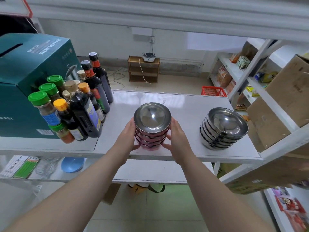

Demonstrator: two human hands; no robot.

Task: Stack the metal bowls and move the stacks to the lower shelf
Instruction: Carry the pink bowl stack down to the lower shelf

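Observation:
A stack of several metal bowls with pink outsides (152, 124) stands near the front edge of the white upper shelf (184, 104). My left hand (129, 135) presses against its left side and my right hand (175, 136) against its right side, so both hands clasp the stack low down. A second stack of several metal bowls with dark outsides (224, 128) sits untouched to the right on the same shelf. Below, part of the lower shelf (150, 171) shows between my forearms.
Sauce and spice bottles (75, 104) crowd the shelf's left, beside a teal soup pot box (28, 77). Cardboard boxes (284, 101) stand at the right. On the lower shelf's left lie a blue bowl (72, 164) and packaged goods (20, 166).

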